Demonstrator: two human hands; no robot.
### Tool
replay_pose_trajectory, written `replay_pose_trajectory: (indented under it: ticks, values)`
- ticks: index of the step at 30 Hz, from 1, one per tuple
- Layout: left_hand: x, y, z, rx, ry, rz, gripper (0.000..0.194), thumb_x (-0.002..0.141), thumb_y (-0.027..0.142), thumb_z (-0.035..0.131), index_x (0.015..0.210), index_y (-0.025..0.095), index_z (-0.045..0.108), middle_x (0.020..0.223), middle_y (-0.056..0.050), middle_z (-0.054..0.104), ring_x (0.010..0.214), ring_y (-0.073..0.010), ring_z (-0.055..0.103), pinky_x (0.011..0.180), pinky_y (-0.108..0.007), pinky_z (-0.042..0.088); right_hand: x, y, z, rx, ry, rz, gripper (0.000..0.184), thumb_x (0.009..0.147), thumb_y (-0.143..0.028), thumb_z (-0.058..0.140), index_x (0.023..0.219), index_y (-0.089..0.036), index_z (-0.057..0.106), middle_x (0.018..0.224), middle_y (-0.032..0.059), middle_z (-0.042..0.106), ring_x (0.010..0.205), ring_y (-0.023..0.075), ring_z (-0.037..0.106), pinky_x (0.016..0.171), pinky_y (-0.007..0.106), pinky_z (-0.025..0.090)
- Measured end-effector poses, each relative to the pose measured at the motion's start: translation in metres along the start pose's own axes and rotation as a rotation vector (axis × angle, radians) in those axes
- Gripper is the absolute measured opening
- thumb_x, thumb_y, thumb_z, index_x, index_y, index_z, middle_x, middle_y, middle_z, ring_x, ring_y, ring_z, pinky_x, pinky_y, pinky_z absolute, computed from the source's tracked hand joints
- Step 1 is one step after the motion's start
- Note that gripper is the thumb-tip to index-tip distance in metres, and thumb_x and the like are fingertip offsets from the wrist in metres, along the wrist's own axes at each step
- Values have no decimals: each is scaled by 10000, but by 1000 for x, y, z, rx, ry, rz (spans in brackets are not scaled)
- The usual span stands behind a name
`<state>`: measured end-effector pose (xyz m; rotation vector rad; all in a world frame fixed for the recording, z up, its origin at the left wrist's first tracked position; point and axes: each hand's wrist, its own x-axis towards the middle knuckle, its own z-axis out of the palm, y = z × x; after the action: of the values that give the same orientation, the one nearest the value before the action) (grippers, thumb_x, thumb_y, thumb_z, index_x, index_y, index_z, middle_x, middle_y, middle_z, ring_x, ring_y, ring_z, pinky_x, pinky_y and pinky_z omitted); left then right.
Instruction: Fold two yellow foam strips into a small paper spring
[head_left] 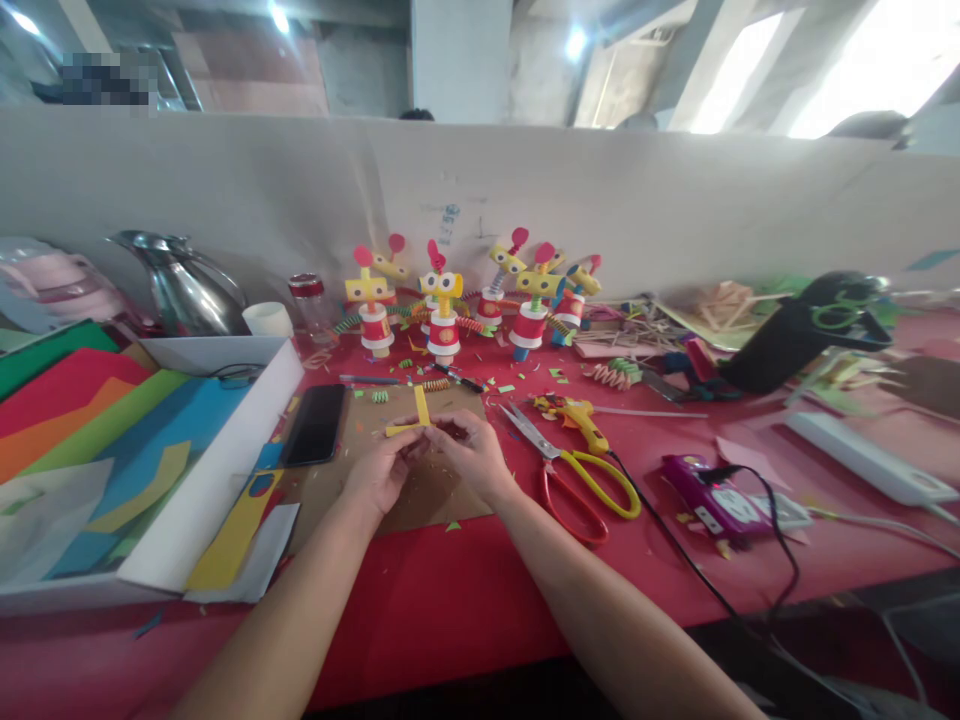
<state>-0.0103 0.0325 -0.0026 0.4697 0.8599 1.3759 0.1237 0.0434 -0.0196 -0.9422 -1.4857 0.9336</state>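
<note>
Both hands meet over a brown cardboard sheet, pinching two narrow yellow paper strips that cross at a right angle. One strip points away from me, the other to the left. My left hand is closed on the strips from the left. My right hand is closed on them from the right, fingertips close to the left ones. Just beyond lie small coiled paper springs and a dark pen. Scissors with red and yellow handles lie right of my right hand, beside a yellow glue gun.
Several paper-cup robot figures stand at the back. At left are a white box of coloured paper, a phone and a steel jug. A purple power adapter, its cable, and a black bottle-like object are at right.
</note>
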Motion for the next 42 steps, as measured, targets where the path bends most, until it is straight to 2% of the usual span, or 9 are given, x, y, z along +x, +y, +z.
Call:
replay_pose_trajectory:
  ticks: [5, 10, 13, 17, 22, 25, 29, 35, 42]
  values:
    - [0, -4, -1, 44, 6, 3, 182, 585, 29, 729, 744, 113, 699, 700, -28, 715, 656, -101, 659, 646, -178, 519, 2, 2, -2, 25, 8, 43, 139, 756, -307, 647, 836, -214, 712, 800, 24, 639, 699, 152, 598, 657, 270, 481]
    - [0, -5, -2, 100, -7, 9, 176, 581, 115, 779, 741, 129, 707, 692, -20, 713, 630, -98, 648, 616, -180, 506, 4, -10, -4, 177, -5, 240, 126, 690, -294, 671, 758, -190, 697, 721, 10, 665, 656, 148, 593, 632, 266, 463]
    - [0, -4, -2, 144, -24, 16, 216, 570, 143, 794, 774, 131, 723, 751, -38, 727, 672, -109, 655, 665, -199, 512, 4, -15, -4, 270, 14, 315, 154, 638, -281, 707, 748, -177, 681, 716, 9, 669, 659, 142, 598, 639, 263, 464]
    - [-1, -2, -3, 207, -71, 12, 233, 564, 196, 811, 775, 133, 734, 779, -56, 734, 706, -127, 662, 687, -215, 509, 6, -12, -4, 348, -10, 307, 214, 605, -265, 739, 776, -167, 657, 723, 3, 658, 655, 128, 595, 651, 261, 474]
    - [-2, 1, -3, 246, -74, 16, 261, 526, 221, 836, 745, 126, 730, 727, -53, 724, 679, -130, 656, 685, -227, 501, 6, -4, -5, 337, -20, 248, 269, 622, -286, 752, 836, -170, 637, 743, 2, 644, 699, 133, 607, 681, 262, 483]
    - [-2, 1, -2, 220, -65, 62, 273, 515, 232, 841, 740, 127, 727, 727, -46, 721, 686, -125, 651, 704, -229, 495, 5, -4, -5, 306, -35, 201, 269, 659, -326, 741, 861, -175, 648, 809, 23, 665, 755, 146, 624, 730, 273, 488]
    - [-1, -1, -1, 190, -55, 137, 274, 514, 252, 837, 731, 132, 720, 709, -31, 714, 679, -119, 641, 726, -242, 487, 3, -7, -4, 274, -68, 229, 345, 685, -394, 723, 946, -174, 673, 858, 49, 696, 776, 168, 638, 731, 287, 494]
    - [-3, -2, 0, 198, -80, 142, 264, 538, 251, 825, 755, 142, 721, 733, -34, 717, 671, -123, 637, 705, -248, 478, 3, -7, -2, 200, -74, 186, 256, 723, -393, 673, 861, -185, 733, 826, 31, 706, 761, 169, 627, 724, 285, 484]
    - [2, -7, -6, 258, 16, 130, 282, 435, 221, 860, 667, 140, 721, 658, -21, 693, 625, -119, 613, 667, -240, 458, 0, 3, 3, 138, -44, 251, 189, 696, -353, 660, 770, -182, 691, 659, 10, 660, 619, 161, 605, 596, 273, 480]
